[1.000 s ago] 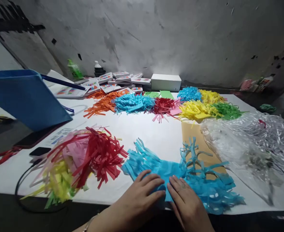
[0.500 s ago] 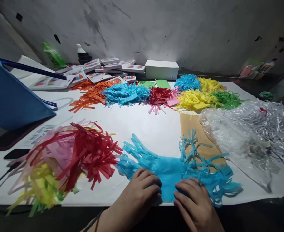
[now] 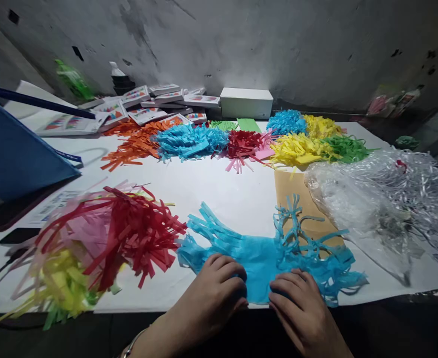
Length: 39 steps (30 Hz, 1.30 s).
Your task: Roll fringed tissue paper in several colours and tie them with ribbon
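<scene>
Both hands pressing down on the blue fringed tissue paper [image 3: 259, 258] — left hand [image 3: 213, 293] and right hand [image 3: 301, 308] lying flat, fingers curled slightly, gripping nothing. Red fringe pile [image 3: 136, 233] sitting just left.

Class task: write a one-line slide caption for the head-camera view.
Left hand and right hand press blue fringed paper on white table.
</scene>
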### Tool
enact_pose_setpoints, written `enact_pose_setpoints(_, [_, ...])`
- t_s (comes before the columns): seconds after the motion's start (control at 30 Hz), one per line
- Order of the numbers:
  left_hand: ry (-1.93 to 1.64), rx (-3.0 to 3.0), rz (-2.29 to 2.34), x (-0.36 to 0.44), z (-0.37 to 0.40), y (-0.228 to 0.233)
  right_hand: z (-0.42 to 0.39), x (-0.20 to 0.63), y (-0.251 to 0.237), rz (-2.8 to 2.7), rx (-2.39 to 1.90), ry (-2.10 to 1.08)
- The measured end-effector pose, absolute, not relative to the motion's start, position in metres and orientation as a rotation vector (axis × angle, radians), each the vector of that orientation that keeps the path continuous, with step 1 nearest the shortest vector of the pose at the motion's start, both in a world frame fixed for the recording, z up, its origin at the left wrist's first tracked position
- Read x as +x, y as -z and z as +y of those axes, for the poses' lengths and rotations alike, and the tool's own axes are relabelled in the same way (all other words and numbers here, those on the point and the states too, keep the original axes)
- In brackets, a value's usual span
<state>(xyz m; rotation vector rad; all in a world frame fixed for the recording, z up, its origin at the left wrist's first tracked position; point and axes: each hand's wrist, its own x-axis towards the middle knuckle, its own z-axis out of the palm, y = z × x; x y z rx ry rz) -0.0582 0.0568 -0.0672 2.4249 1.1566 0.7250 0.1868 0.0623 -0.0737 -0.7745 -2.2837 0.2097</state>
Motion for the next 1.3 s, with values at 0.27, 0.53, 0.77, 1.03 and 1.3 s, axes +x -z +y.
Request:
enact_pose_setpoints(0.27, [-0.757,2.353,1.164,-0.06,0.055,0.065,0.06,0.181,0.073,-2.178,-0.963,-0.403])
enact_pose_setpoints(0.53, [-0.837,2.459,1.225,-0.053,0.056,0.073,0.063,0.164,0.083,-2.199,-0.879,0.103])
enact_pose_setpoints(0.77, [-0.812,2.52,1.287,-0.054,0.053,0.079,0.062,0.174,0.077,-2.201,-0.914,-0.132])
enact_pose_setpoints(1.03, [-0.124,2.209,1.809,-0.025,0.088,0.055,0.087,0.152,0.091,-2.088,-1.36,-0.026])
enact_pose_setpoints(1.3, [-0.039,2.175,1.807,-0.026,0.093,0.05,0.083,0.159,0.073,-2.191,-0.937,0.242])
